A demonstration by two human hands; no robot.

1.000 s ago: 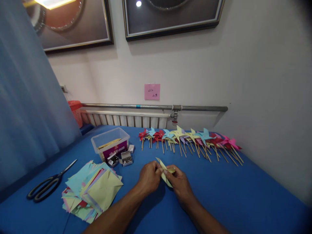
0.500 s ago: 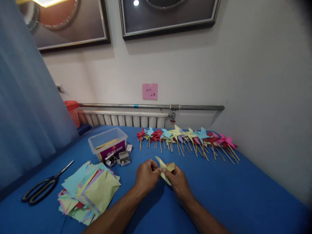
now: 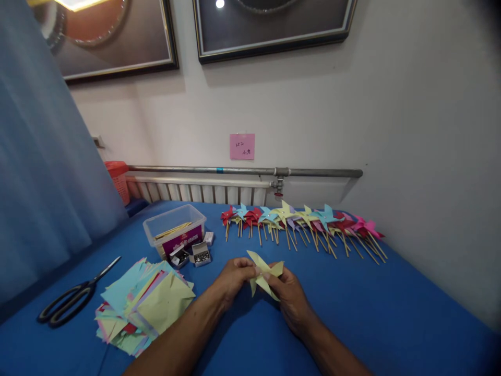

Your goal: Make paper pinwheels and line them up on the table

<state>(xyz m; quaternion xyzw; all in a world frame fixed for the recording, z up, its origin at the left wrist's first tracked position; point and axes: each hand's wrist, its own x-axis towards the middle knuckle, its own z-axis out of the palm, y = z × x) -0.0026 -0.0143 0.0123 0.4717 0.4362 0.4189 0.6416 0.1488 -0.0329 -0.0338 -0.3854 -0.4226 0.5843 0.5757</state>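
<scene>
A pale yellow paper pinwheel (image 3: 270, 284) is held between both hands above the blue table, its blades folded in toward the centre. My left hand (image 3: 237, 278) pinches it near the middle from the left, where a small shiny pin head shows. On the other side, my right hand (image 3: 289, 292) grips it with the thumb on the front and the fingers behind, partly hidden by the paper. No stick can be made out on this pinwheel. To the left of my left arm lies a loose pile of coloured paper squares (image 3: 164, 303).
Finished pinwheels on sticks (image 3: 285, 213) lie in a row along the back. A clear plastic box (image 3: 151, 232) holds thin sticks, with small boxes of metal pins (image 3: 201, 257) beside it. Black-handled scissors (image 3: 78, 297) lie at the left. A radiator (image 3: 203, 193) runs behind the table.
The pinwheel has opened toward the camera, showing its blades and centre pin. My left fingers have straightened somewhat across its middle; my right hand keeps its grip.
</scene>
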